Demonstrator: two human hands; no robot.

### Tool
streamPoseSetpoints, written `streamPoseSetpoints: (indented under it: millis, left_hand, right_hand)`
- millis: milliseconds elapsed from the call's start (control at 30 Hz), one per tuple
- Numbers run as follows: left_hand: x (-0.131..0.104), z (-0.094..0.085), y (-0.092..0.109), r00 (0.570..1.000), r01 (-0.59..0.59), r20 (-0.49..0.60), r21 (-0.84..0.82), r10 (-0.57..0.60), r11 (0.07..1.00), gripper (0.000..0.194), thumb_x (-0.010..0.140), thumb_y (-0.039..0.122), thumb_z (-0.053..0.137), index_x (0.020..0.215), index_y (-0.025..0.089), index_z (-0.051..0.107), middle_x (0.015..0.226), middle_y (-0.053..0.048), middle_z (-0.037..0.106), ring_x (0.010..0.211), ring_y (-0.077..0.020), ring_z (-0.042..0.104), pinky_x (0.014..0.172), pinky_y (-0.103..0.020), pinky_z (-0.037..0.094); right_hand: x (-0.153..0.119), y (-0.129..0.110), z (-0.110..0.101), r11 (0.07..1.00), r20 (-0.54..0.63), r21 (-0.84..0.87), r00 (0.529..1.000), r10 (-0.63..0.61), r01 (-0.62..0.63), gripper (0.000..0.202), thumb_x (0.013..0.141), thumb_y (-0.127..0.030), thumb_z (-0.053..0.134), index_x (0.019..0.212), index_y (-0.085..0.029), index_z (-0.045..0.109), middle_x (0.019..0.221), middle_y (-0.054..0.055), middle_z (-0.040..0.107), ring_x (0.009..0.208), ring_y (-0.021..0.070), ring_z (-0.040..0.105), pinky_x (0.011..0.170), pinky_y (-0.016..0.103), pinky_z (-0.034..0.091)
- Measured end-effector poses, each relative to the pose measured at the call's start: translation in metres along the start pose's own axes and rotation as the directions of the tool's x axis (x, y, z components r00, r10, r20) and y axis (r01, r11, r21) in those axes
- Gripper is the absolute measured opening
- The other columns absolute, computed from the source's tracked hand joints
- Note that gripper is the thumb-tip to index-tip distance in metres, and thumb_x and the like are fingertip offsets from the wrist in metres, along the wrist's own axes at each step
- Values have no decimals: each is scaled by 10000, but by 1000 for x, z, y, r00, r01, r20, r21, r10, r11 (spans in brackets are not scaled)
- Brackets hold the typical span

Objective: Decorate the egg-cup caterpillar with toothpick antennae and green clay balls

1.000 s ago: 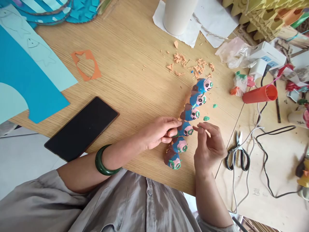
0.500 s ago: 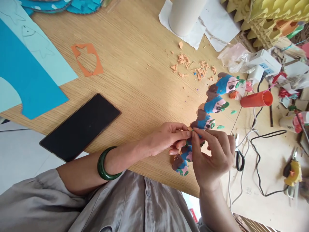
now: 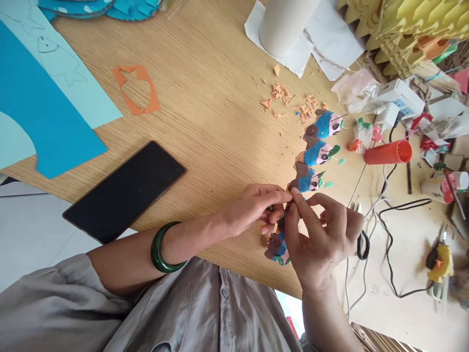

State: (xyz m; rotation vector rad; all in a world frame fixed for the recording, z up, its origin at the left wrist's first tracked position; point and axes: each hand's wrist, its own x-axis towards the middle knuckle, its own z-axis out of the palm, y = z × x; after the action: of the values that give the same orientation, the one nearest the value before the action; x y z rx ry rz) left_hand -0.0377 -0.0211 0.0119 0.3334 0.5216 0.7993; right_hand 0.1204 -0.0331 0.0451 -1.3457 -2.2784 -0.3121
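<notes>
Painted strip (image 3: 304, 183) on the surface (image 3: 220, 142) partly under left hand (image 3: 252, 208) and right hand (image 3: 322, 239), fingertips meeting, can't tell what either grip pinches; three far bumps (image 3: 314, 154) painted with green bits (image 3: 334, 150) on, nearer ones mostly hidden, two green pieces (image 3: 328, 185) loose, looks partway.

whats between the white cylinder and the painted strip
In the head view, orange crumbs lie on the table between the white cylinder and the painted strip, plus the near edge of the white paper.
</notes>
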Motion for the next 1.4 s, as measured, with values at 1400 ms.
streamPoseSetpoints:
  millis: [1400]
  left_hand:
    - [-1, -3, 13, 996, 76, 42, 114, -82, 991, 241, 852, 359, 678, 760, 141, 630, 535, 53, 483, 433, -34, 299, 395, -172, 246]
  right_hand:
    - [-16, 36, 42, -357, 811, 585, 518, 272, -728, 432, 628, -652, 792, 687, -249, 646, 605, -16, 660, 501, 164, 579, 499, 321, 522]
